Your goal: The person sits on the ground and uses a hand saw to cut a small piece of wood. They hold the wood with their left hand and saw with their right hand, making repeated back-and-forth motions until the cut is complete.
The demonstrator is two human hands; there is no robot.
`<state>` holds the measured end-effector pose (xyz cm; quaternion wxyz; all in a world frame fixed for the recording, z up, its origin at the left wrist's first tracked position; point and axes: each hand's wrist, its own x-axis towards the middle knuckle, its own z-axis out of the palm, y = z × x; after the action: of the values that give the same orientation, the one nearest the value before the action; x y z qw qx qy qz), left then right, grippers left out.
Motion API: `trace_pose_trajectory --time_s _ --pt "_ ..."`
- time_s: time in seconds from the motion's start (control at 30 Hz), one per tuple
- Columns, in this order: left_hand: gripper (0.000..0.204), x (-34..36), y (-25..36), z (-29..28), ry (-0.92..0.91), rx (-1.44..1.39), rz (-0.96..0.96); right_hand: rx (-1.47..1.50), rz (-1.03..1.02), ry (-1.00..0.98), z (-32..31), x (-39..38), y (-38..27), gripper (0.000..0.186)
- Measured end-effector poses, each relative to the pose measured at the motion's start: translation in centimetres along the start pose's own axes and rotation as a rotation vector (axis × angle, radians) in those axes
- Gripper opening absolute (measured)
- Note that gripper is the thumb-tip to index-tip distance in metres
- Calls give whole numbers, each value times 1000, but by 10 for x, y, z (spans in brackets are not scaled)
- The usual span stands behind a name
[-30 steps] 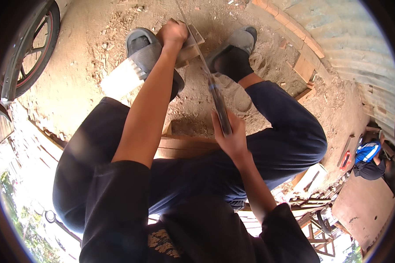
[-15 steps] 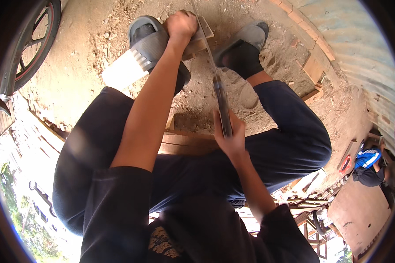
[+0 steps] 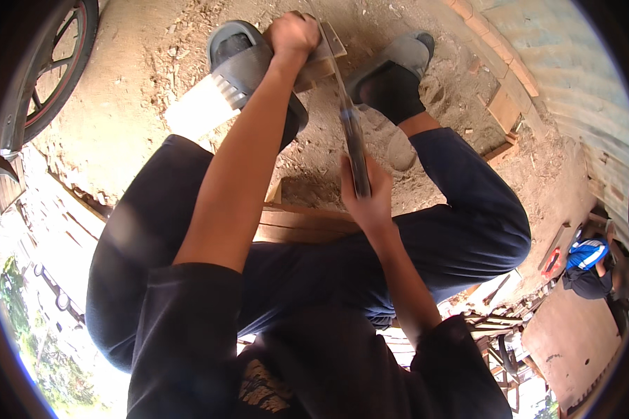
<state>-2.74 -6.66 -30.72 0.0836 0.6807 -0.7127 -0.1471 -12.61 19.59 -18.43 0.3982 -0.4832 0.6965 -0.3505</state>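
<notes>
My right hand (image 3: 367, 190) is closed around the dark handle of a handsaw (image 3: 353, 136). Its thin blade runs away from me, edge-on, beside a wooden board (image 3: 335, 42). My left hand (image 3: 293, 33) is closed over the board just left of the blade, its fingertips partly hidden. My left foot, in a grey slide sandal (image 3: 248, 70), rests across the board, whose brightly lit end (image 3: 197, 110) sticks out to the left. My right foot, in another grey sandal (image 3: 397, 64), stands on the ground right of the saw.
Sandy ground (image 3: 147, 91) with wood chips surrounds my feet. A wheel (image 3: 70, 66) stands at the far left. Wooden planks (image 3: 300, 227) lie beneath my legs. Along the right run a brick edge (image 3: 500, 45) and a corrugated sheet wall (image 3: 580, 77). Another person (image 3: 587, 262) is at the far right.
My right hand has pushed the saw forward, away from me, along the board. My left hand stays on the board, and the whole view has shifted slightly.
</notes>
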Motion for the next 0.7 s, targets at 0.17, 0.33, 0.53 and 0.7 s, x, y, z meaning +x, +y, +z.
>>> trace_pose_trajectory --time_s 0.17,0.33,0.53,0.7 --pt "38 6 4 2 -32 115 101 14 -15 18 -2 -5 13 15" --pt "42 -3 8 -1 16 -94 -87 1 50 -6 -4 -5 -6 15" --pt "53 -11 1 -11 -16 -42 46 1 -26 9 3 16 -4 6" --pt "47 0 10 -7 -32 -92 -145 45 1 79 -2 -19 3 14"
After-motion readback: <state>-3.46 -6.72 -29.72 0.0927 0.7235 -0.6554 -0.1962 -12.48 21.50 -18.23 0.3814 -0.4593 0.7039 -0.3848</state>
